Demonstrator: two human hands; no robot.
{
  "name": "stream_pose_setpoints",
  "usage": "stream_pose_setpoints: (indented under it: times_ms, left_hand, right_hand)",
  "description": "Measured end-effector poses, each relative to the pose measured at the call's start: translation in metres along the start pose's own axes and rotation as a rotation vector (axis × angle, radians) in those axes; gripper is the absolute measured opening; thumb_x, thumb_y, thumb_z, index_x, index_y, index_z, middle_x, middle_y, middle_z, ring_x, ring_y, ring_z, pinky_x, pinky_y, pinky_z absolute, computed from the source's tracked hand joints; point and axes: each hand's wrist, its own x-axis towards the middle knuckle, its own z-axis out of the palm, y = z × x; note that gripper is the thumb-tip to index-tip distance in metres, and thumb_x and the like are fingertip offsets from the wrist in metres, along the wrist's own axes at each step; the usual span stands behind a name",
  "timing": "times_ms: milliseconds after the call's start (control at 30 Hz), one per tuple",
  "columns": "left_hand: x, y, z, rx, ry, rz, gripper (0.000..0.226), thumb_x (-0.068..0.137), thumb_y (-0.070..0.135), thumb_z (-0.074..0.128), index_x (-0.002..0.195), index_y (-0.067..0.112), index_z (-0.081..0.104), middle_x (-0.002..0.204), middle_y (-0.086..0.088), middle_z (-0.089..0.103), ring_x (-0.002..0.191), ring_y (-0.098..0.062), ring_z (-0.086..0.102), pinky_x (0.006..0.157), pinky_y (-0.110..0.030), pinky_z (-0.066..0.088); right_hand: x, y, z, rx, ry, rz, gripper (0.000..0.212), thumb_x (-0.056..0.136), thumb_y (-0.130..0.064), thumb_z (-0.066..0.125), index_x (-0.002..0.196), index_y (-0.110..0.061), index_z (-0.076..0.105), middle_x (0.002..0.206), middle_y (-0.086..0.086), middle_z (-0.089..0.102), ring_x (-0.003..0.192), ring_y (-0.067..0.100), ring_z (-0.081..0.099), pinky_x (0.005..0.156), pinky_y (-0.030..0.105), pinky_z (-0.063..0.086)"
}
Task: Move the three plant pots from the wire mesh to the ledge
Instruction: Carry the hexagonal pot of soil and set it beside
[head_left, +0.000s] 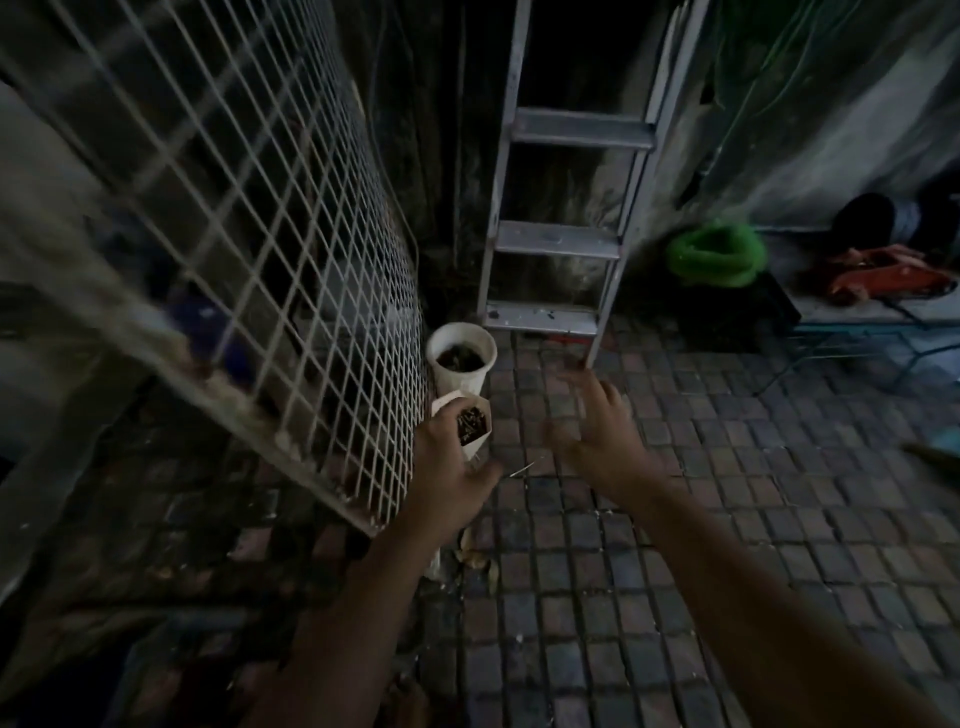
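- Angular white pot, soil inside: low beside the foot of the wire mesh; the left hand has its grip closed round the pot's side.
- Round white pot: on the tiled floor just behind, near the ladder.
- Right hand: grip open, fingers spread, holding nothing; blurred.
- Handling: best kept upright, with the free hand supporting the base.
- Third pot, ledge: not identifiable.
- Markings: none legible.

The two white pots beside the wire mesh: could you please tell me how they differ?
The round pot has a circular rim; the angular pot has a cornered one. The round pot stands untouched on the tiled floor; the angular pot is gripped by the left hand. Both are white, open-topped and hold dark contents.
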Motion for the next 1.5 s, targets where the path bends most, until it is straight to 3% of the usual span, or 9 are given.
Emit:
stream_pose_setpoints:
  times_ms: [167, 400, 733, 933, 1067, 1133, 1233, 1367, 1500]
  left_hand:
    - [0.112, -0.129, 0.092, 0.028, 0.031, -0.227, 0.078, 0.083, 0.021, 0.083, 0.150, 0.015, 0.043, 0.137, -0.013, 0.045, 0.133, -0.035, 0.041, 0.104, -0.042, 0.039]
    - [0.198, -0.319, 0.238, -0.043, 0.085, -0.479, 0.091, 0.083, 0.036, 0.083, 0.156, 0.022, 0.031, 0.154, -0.018, 0.048, 0.140, -0.040, 0.046, 0.110, -0.047, 0.045]
    - [0.250, -0.510, 0.364, 0.126, 0.297, -0.261, 0.071, 0.079, 0.036, 0.088, 0.141, 0.023, 0.056, 0.147, -0.012, 0.036, 0.136, -0.038, 0.044, 0.100, -0.031, 0.045]
    - [0.272, -0.568, 0.386, 0.215, 0.567, -0.095, 0.012, 0.096, 0.016, 0.071, 0.099, 0.004, 0.069, 0.129, -0.024, 0.056, 0.113, -0.041, 0.061, 0.082, -0.015, 0.038]
    - [0.278, -0.582, 0.372, 0.142, 0.609, -0.010, 0.011, 0.096, 0.010, 0.070, 0.087, 0.005, 0.065, 0.106, -0.019, 0.065, 0.094, -0.024, 0.058, 0.072, -0.001, 0.036]
    - [0.278, -0.588, 0.366, 0.071, 0.600, -0.011, 0.018, 0.095, 0.005, 0.067, 0.081, 0.012, 0.059, 0.095, -0.011, 0.064, 0.089, -0.023, 0.058, 0.071, -0.013, 0.039]
    - [0.273, -0.589, 0.361, -0.095, 0.583, -0.021, 0.034, 0.095, -0.004, 0.063, 0.074, 0.021, 0.053, 0.081, 0.002, 0.058, 0.081, -0.018, 0.053, 0.071, -0.026, 0.040]
    - [0.266, -0.596, 0.357, -0.276, 0.488, -0.021, 0.038, 0.096, -0.007, 0.059, 0.073, 0.023, 0.056, 0.072, 0.005, 0.052, 0.070, -0.012, 0.046, 0.070, -0.031, 0.036]
    - [0.263, -0.597, 0.358, -0.375, 0.397, -0.006, 0.030, 0.086, 0.013, 0.057, 0.066, 0.035, 0.062, 0.067, 0.013, 0.053, 0.069, -0.013, 0.043, 0.068, -0.033, 0.033]
  right_hand:
    - [0.111, 0.110, 0.086, 0.084, -0.023, 0.051, 0.071, 0.090, -0.043, 0.072, 0.151, -0.030, 0.038, 0.158, 0.007, 0.035, 0.145, 0.033, 0.033, 0.111, 0.055, 0.044]
    - [0.210, 0.273, 0.252, 0.194, -0.056, 0.008, 0.064, 0.090, -0.036, 0.074, 0.146, -0.027, 0.045, 0.147, 0.005, 0.044, 0.142, 0.031, 0.038, 0.114, 0.051, 0.040]
    - [0.254, 0.462, 0.399, 0.265, -0.068, -0.124, 0.061, 0.087, -0.034, 0.075, 0.142, -0.031, 0.049, 0.142, -0.002, 0.051, 0.137, 0.022, 0.042, 0.113, 0.046, 0.039]
    - [0.299, 0.521, 0.461, 0.395, -0.072, -0.185, 0.059, 0.088, -0.036, 0.075, 0.139, -0.043, 0.048, 0.144, -0.012, 0.048, 0.139, 0.014, 0.040, 0.105, 0.028, 0.038]
    - [0.336, 0.531, 0.468, 0.439, -0.114, -0.273, 0.063, 0.087, -0.027, 0.082, 0.132, -0.050, 0.044, 0.132, -0.034, 0.048, 0.128, -0.008, 0.048, 0.099, 0.006, 0.040]
    - [0.347, 0.533, 0.467, 0.518, -0.222, -0.279, 0.076, 0.083, -0.035, 0.085, 0.144, -0.041, 0.040, 0.139, -0.033, 0.047, 0.126, -0.022, 0.044, 0.098, 0.002, 0.037]
    - [0.346, 0.526, 0.467, 0.631, -0.295, -0.266, 0.106, 0.077, -0.044, 0.088, 0.160, -0.034, 0.023, 0.161, -0.013, 0.038, 0.144, 0.000, 0.038, 0.109, 0.016, 0.035]
    - [0.322, 0.512, 0.477, 0.756, -0.219, -0.267, 0.100, 0.075, -0.024, 0.091, 0.148, -0.047, 0.027, 0.148, -0.021, 0.044, 0.132, -0.014, 0.046, 0.102, 0.010, 0.042]
    - [0.299, 0.512, 0.489, 0.821, 0.012, -0.281, 0.103, 0.068, -0.043, 0.091, 0.152, -0.045, 0.032, 0.158, -0.011, 0.037, 0.147, 0.005, 0.037, 0.121, 0.034, 0.038]
